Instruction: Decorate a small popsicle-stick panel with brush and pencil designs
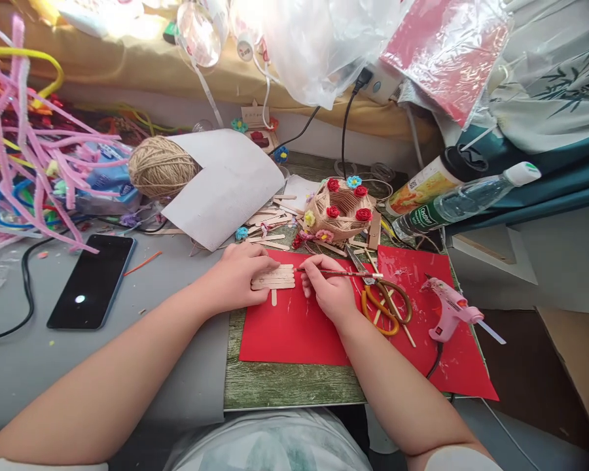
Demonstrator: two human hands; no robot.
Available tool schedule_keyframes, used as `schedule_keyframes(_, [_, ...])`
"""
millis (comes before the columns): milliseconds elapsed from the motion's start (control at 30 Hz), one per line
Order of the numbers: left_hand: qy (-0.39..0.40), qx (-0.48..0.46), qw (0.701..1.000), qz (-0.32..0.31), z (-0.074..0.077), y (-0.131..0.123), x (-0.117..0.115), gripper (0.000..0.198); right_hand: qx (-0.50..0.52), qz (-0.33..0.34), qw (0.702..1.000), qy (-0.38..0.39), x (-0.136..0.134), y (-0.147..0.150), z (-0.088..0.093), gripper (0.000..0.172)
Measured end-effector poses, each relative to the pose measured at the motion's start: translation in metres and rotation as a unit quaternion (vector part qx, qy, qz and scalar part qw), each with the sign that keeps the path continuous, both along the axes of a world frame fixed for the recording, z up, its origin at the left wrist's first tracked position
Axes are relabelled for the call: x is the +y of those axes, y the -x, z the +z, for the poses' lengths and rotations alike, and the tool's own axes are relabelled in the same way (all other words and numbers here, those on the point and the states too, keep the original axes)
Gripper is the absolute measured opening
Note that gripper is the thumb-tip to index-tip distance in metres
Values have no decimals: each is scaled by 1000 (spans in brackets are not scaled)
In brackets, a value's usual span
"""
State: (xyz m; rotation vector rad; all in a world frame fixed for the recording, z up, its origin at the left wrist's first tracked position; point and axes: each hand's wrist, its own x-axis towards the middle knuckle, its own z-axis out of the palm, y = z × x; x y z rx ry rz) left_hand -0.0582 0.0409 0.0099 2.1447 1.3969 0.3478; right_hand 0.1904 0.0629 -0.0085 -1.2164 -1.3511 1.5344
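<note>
A small panel of glued popsicle sticks (275, 278) lies on the red paper sheet (294, 327). My left hand (238, 275) presses down on the panel's left side with curled fingers. My right hand (328, 288) pinches a thin wooden stick (353, 273), held level, its left tip over the panel's right edge. A woven stick basket with red, blue and yellow flowers (341, 209) stands just behind the hands. Loose popsicle sticks (269, 226) lie beside it.
Orange-handled scissors (383, 301) and a pink glue gun (449, 314) lie on the red paper to the right. A phone (93, 281) rests at left, a twine ball (161, 167) and white paper (226, 183) behind. Pink pipe cleaners (24, 144) crowd the far left; bottles (466, 196) at right.
</note>
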Motion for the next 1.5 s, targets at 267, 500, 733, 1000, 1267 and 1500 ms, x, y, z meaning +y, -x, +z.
schedule_keyframes(267, [-6,22,1000,-11,7,-2,-3,45,-63,53,997,11,-12,-8,9,34])
schedule_keyframes(500, [0,27,1000,6,2,-6,-1,34,-44,41,998,14,-12,-5,-9,37])
schedule_keyframes(733, [6,32,999,12,3,-8,1,34,-75,37,996,4,-12,-1,-5,36])
schedule_keyframes(1000, [3,30,999,17,1,-8,1,30,-75,26,997,6,-13,-1,-6,34])
schedule_keyframes(1267, [7,31,999,18,2,-9,2,31,-82,22,996,-1,-13,-1,-9,35])
schedule_keyframes(1500, [9,26,999,23,2,-9,2,32,-87,24,996,-2,-13,0,-8,35])
